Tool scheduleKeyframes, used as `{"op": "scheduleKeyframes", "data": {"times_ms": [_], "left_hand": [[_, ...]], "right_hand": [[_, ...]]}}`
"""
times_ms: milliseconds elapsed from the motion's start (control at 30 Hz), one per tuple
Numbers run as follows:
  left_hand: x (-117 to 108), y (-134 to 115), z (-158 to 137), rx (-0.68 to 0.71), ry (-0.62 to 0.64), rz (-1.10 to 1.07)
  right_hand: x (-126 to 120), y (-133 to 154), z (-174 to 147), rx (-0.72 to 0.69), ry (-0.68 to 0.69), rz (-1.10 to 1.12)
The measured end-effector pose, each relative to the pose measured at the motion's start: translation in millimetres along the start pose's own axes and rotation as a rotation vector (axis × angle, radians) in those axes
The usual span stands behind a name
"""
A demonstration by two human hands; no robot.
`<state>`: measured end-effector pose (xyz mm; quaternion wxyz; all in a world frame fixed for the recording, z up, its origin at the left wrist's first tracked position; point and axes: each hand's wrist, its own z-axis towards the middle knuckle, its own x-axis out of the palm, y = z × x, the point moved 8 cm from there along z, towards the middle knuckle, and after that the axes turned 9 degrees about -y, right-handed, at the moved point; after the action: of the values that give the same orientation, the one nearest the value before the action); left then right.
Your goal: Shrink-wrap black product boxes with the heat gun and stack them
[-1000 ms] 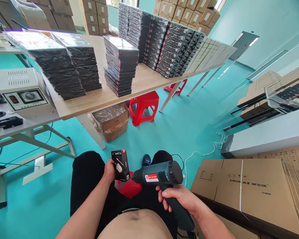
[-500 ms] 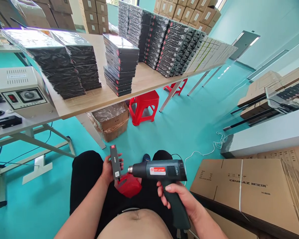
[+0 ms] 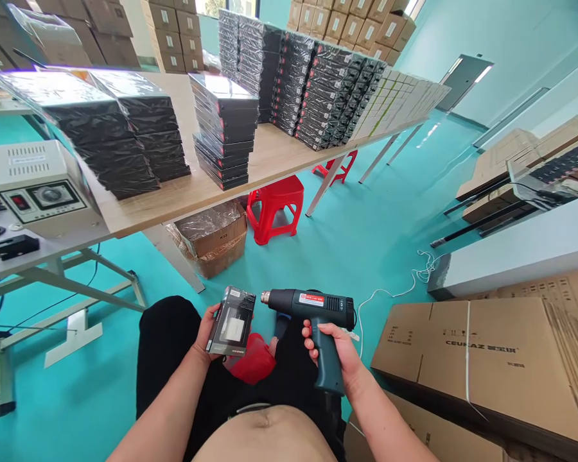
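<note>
My left hand (image 3: pixel 207 330) is closed around a flat black product box (image 3: pixel 232 322) with a picture of a white device on its face. That broad face is turned up and toward the right. In my right hand (image 3: pixel 331 343) is a dark heat gun (image 3: pixel 313 308) with a red and white label, gripped by its handle. Its metal nozzle points left, a short gap from the box's right edge. My right fingers wrap round the front of the handle. Both things are held above my lap, over a red stool seat (image 3: pixel 250 362).
A wooden table (image 3: pixel 274 151) ahead carries several stacks of film-wrapped black boxes (image 3: pixel 226 135). A beige control unit (image 3: pixel 41 186) stands at the left. Red stools (image 3: pixel 277 205) and an open carton (image 3: pixel 216 237) are under the table. Large cartons (image 3: pixel 467 359) lie at my right, with a white cable (image 3: pixel 390 295) on the floor.
My left hand has turned the box from its narrow side to its broad pictured face. The heat gun has moved slightly up, its nozzle a little right. The view has shifted slightly.
</note>
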<state>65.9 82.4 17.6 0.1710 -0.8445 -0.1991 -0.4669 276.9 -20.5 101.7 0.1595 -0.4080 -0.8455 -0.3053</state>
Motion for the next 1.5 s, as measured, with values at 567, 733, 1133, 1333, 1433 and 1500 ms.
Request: {"op": "scheduleKeyframes", "data": {"times_ms": [567, 733, 1133, 1333, 1433, 1500], "left_hand": [[-1, 6, 0, -0.038, -0.189, 0.021], [-11, 3, 1, -0.011, -0.247, 0.036], [-17, -2, 5, 0.033, -0.253, 0.042], [-32, -19, 4, 0.192, -0.403, 0.003], [-22, -16, 3, 0.161, -0.278, -0.034], [-18, -16, 2, 0.154, -0.223, -0.040]], "right_hand": [[51, 1, 11, -0.009, 0.065, -0.131], [76, 3, -5, -0.093, 0.145, -0.396], [113, 14, -22, -0.190, 0.200, -0.764], [111, -12, -44, -0.027, 0.416, -0.977], [86, 11, -18, -0.192, 0.110, -0.720], [67, 21, -5, -0.239, -0.054, -0.600]]}}
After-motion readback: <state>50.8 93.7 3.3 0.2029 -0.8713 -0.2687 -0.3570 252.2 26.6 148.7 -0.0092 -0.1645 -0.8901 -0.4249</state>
